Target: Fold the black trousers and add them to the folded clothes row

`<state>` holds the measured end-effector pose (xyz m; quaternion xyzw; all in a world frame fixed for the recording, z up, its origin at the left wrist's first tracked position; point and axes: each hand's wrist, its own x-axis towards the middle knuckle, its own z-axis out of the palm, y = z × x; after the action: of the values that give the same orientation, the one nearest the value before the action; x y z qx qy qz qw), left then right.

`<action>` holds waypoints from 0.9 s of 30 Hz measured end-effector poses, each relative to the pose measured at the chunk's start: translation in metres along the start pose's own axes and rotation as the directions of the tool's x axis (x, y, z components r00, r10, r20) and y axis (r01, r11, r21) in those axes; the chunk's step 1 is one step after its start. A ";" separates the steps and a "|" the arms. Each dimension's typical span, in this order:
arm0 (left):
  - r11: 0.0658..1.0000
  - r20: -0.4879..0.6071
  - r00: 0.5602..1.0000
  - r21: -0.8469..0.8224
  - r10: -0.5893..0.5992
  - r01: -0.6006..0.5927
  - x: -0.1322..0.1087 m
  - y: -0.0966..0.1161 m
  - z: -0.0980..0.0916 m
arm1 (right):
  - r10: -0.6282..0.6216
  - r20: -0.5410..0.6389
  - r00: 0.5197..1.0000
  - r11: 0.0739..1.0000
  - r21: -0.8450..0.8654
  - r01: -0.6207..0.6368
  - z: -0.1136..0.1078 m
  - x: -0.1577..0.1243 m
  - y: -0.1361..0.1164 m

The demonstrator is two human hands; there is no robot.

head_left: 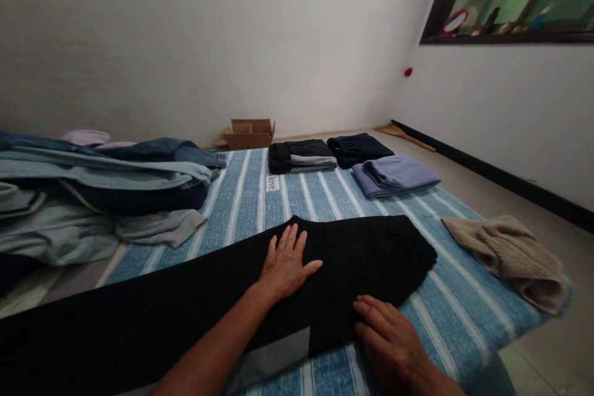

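A long black garment (195,297) lies stretched across a blue-and-white striped sheet (325,198). My left hand (285,263) rests flat on the middle of the black cloth, fingers spread and open. Lower right, my right hand (390,334) lies flat with its fingers stretched out, pressing the near edge of the same black cloth where it meets the sheet. Neither hand grips anything.
A heap of jeans and grey clothes (102,192) fills the left. Folded stacks sit at the far end: black and grey (301,156), dark navy (359,148), lavender (394,175). A beige knit (510,257) lies at the right edge. A cardboard box (248,134) stands by the wall.
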<state>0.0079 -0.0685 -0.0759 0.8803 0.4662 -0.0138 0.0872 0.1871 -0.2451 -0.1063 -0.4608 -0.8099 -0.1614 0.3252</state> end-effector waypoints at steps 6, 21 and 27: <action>1.000 -0.062 0.998 0.008 -0.015 0.015 0.009 0.003 0.002 | 0.030 0.104 0.994 0.999 0.027 -0.033 -0.005 0.002 0.000; 0.968 0.134 0.963 -0.128 0.234 -0.217 -0.053 0.041 0.000 | 0.278 -0.047 0.960 0.954 -0.100 -0.281 -0.012 0.016 0.032; 0.956 0.063 0.965 -0.171 0.253 -0.239 -0.062 0.037 0.019 | 0.342 0.167 0.925 0.903 -0.331 -0.274 0.018 -0.014 0.038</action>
<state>0.0046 -0.1433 -0.0829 0.9201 0.3483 -0.0022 0.1790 0.2177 -0.2237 -0.1304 -0.6430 -0.7231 -0.1769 0.1802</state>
